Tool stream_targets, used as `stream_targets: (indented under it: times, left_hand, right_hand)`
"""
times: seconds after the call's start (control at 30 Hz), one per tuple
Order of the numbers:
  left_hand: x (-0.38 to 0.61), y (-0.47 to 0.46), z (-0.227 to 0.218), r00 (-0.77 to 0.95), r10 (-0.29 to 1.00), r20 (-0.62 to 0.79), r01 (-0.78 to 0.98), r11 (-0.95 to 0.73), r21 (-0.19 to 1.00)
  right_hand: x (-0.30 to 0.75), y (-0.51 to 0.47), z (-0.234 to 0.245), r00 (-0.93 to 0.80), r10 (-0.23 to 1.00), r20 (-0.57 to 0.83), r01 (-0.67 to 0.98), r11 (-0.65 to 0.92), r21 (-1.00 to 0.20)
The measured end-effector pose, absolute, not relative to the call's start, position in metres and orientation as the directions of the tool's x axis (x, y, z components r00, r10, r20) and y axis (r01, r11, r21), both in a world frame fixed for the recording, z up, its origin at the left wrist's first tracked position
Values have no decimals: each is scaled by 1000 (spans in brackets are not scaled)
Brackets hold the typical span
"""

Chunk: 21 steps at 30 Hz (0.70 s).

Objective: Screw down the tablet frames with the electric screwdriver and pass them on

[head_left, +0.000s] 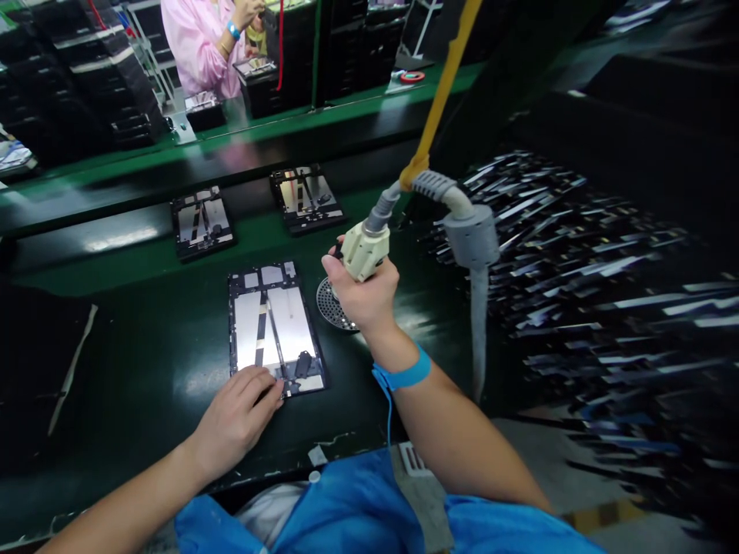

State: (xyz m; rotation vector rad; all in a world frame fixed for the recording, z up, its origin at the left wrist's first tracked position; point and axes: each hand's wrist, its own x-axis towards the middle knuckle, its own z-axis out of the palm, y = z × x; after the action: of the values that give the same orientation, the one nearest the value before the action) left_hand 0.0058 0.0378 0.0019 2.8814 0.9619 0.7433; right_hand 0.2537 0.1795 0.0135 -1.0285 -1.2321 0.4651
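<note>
An opened tablet chassis (271,323) with silver plates and black strips lies flat on the dark bench in front of me. My left hand (239,415) rests on its near left corner, fingers curled loosely and pressing down. My right hand (363,296) is closed round a cream electric screwdriver (365,250) held just right of the chassis, above a round perforated metal dish (332,306). The driver's grey cable (462,223) loops up to a yellow hanging strap (442,92). A blue wrist strap (407,375) circles my right wrist.
Two more opened chassis (202,221) (305,196) lie on the green conveyor belt beyond. A person in a pink coat (199,42) works at the far side among black stacked trays (115,85). The right side is smeared with motion blur.
</note>
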Motion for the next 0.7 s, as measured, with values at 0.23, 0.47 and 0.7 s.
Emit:
stream_targets:
  times: [0.23, 0.47, 0.7]
  left_hand:
    - [12, 25, -5, 610, 642, 463, 649, -741, 172]
    - [17, 24, -6, 524, 732, 436, 672, -670, 316]
    - [15, 22, -25, 382, 831, 404, 695, -546, 468]
  right_hand:
    - [254, 177, 14, 311, 794, 523, 208, 480, -852]
    - [255, 176, 11, 313, 801, 510, 186, 475, -860]
    - [251, 174, 7, 301, 822, 483, 130, 466, -875]
